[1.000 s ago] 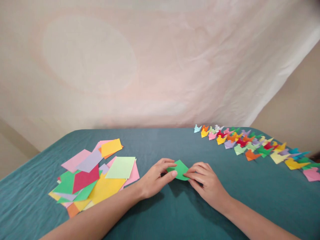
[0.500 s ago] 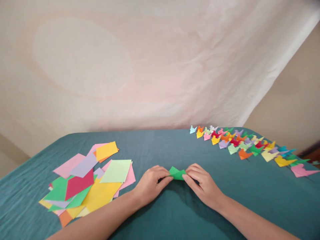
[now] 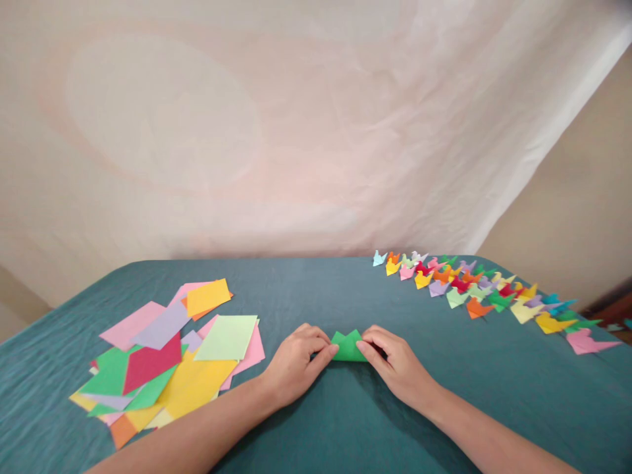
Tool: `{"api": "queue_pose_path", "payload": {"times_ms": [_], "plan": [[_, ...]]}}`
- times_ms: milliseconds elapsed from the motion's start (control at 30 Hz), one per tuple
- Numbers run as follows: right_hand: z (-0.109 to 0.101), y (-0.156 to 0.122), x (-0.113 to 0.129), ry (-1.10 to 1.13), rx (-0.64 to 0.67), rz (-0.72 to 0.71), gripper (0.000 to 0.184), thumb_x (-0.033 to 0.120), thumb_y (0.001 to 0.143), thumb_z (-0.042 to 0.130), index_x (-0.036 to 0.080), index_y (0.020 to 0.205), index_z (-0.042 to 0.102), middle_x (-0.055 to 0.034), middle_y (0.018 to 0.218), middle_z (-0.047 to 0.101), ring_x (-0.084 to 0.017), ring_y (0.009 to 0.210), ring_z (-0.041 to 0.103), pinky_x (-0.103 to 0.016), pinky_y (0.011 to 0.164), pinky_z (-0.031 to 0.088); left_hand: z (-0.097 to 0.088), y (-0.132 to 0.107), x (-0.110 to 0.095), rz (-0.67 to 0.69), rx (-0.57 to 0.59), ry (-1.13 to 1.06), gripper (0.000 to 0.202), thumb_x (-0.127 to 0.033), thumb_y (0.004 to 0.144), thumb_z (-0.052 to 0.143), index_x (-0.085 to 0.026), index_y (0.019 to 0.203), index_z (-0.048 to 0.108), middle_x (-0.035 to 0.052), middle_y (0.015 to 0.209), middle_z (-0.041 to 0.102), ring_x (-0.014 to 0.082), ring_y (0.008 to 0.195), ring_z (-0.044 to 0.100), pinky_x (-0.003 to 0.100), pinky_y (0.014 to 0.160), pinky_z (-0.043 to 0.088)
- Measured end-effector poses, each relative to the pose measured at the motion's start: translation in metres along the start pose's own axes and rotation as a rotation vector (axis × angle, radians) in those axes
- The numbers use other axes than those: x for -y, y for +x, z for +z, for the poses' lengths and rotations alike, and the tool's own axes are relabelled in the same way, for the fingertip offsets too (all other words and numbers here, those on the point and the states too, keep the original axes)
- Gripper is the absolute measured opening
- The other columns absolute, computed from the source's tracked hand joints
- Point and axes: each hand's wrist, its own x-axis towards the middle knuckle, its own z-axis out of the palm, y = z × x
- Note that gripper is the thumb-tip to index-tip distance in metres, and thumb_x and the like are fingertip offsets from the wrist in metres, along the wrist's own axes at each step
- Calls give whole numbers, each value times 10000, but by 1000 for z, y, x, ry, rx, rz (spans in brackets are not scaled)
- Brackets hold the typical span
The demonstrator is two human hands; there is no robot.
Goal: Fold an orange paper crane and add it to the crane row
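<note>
A small piece of green folded paper (image 3: pixel 347 349) is held just above the cloth-covered table, at the lower middle of the view. Two pointed peaks stick up along its top edge, and its bottom edge is straight. My left hand (image 3: pixel 301 363) pinches the paper's left end between thumb and fingers. At the right end, my right hand (image 3: pixel 395 361) grips it the same way, thumb in front. The fingertips behind the paper are hidden.
To the left lies a loose pile of coloured paper sheets, with a yellow sheet (image 3: pixel 197 378) and a pale green sheet (image 3: pixel 227 337) on it. Rows of folded paper birds (image 3: pixel 478 307) stand at the right on the dark green tablecloth (image 3: pixel 316 421). Behind hangs a pale cloth (image 3: pixel 316 131).
The green paper has tilted so that more of its front face shows, its two peaks now plainer. Both hands keep their pinch and have shifted only slightly. The view has moved a little.
</note>
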Motion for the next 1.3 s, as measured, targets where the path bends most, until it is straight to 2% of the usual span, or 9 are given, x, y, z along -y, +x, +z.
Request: {"api": "queue_pose_path", "payload": {"times_ms": [67, 167, 233, 333, 467, 667, 900, 1100, 1300], "plan": [[1, 2, -1, -14, 8, 15, 281, 354, 910, 400, 185, 733, 538, -13, 709, 536, -141, 649, 516, -256, 618, 408, -1, 0, -1, 7, 1, 32, 368, -325, 933, 357, -168, 766, 645, 47, 855, 631, 161, 831, 539, 291, 822, 408], [3, 5, -4, -44, 25, 35, 283, 359, 907, 406, 187, 720, 531, -6, 696, 529, -140, 639, 512, -254, 610, 397, -2, -1, -7, 32, -45, 105, 279, -303, 925, 374, -180, 1045, 593, 71, 1045, 601, 187, 976, 524, 332, 903, 400], [4, 7, -6, -59, 38, 50, 285, 360, 906, 407, 187, 714, 528, -1, 680, 525, -138, 627, 507, -251, 594, 389, -1, -4, -14, 74, -54, 174, 328, -288, 911, 403, -186, 1211, 486, 86, 1210, 527, 201, 1108, 472, 356, 969, 366], [5, 9, -9, -58, 52, 47, 278, 359, 903, 407, 188, 720, 528, -2, 683, 529, -139, 631, 509, -246, 582, 385, 3, -12, -28, 179, 67, 284, 394, -302, 902, 423, -204, 1283, 419, 76, 1332, 446, 218, 1241, 379, 383, 1046, 291], [6, 10, -11, -55, 41, 26, 218, 305, 890, 419, 189, 744, 532, -6, 721, 544, -140, 655, 523, -250, 607, 402, 10, -21, -40, 195, 224, 361, 660, -485, 867, 433, -158, 1401, 223, 106, 1460, 231, 242, 1345, 196, 387, 1095, 202], [7, 11, -10, -67, 9, 62, 173, 284, 870, 440, 188, 793, 561, -11, 755, 557, -135, 636, 521, -260, 614, 412, 14, -23, -38, 130, 305, 386, 734, -560, 868, 355, -115, 1418, 157, 120, 1479, 112, 238, 1364, 95, 374, 1112, 138], [4, 5, -9, 92, 30, 141, 191, 342, 864, 465, 187, 919, 563, -15, 769, 597, -137, 650, 543, -257, 616, 441, 13, -26, -42, 54, 353, 430, 735, -582, 874, 310, -119, 1420, 147, 111, 1485, 80, 243, 1366, 62, 378, 1116, 130], [0, -2, -8, 162, 57, 124, 167, 275, 835, 505, 190, 969, 556, -19, 822, 618, -141, 715, 569, -261, 677, 460, 12, -27, -49, 28, 381, 436, 752, -599, 867, 300, -107, 1419, 158, 119, 1481, 76, 252, 1364, 69, 378, 1111, 145], [4, 3, -12, 167, 57, 184, 185, 272, 813, 518, 183, 964, 578, -19, 790, 622, -134, 655, 559, -246, 606, 453, 20, -35, -44, 40, 300, 447, 749, -624, 870, 213, -110, 1415, 179, 116, 1483, 71, 252, 1364, 68, 375, 1110, 146]]}}
